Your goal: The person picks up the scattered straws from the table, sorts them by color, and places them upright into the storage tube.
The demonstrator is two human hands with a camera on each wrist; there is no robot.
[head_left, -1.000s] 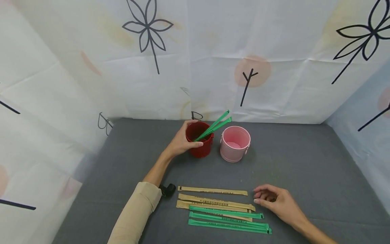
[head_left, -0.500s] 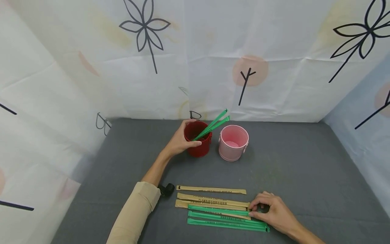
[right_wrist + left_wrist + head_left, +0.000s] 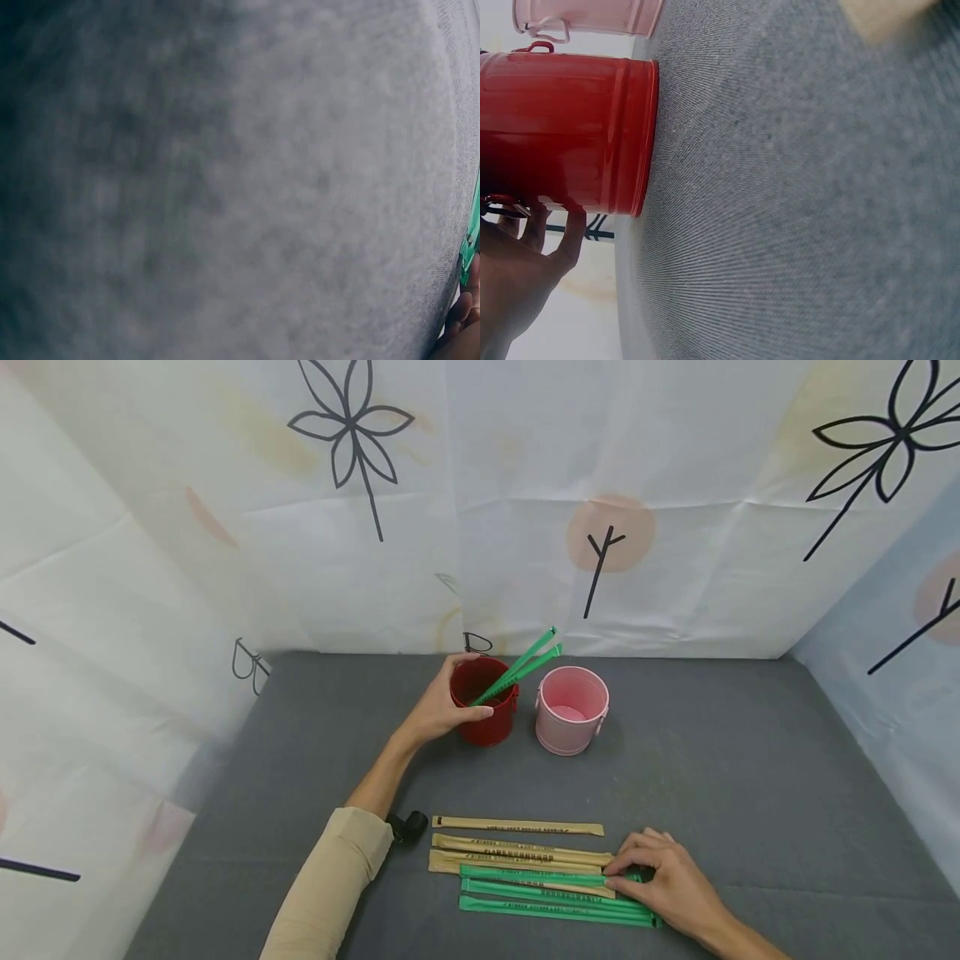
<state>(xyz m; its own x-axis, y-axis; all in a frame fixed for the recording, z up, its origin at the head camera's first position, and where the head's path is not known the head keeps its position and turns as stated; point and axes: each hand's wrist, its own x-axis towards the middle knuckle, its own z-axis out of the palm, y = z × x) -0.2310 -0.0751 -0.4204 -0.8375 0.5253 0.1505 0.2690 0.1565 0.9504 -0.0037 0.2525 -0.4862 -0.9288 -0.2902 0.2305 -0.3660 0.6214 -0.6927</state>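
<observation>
A person's left hand grips the rim of a red bucket, where green sticks lean out toward a pink bucket just beside it; the right hand pinches a slim green packet near its right end, the packet lying partly over tan packets on a gray table; other green packets lie alongside, nearer the person, below a rolled beige sleeve's cuff.
</observation>
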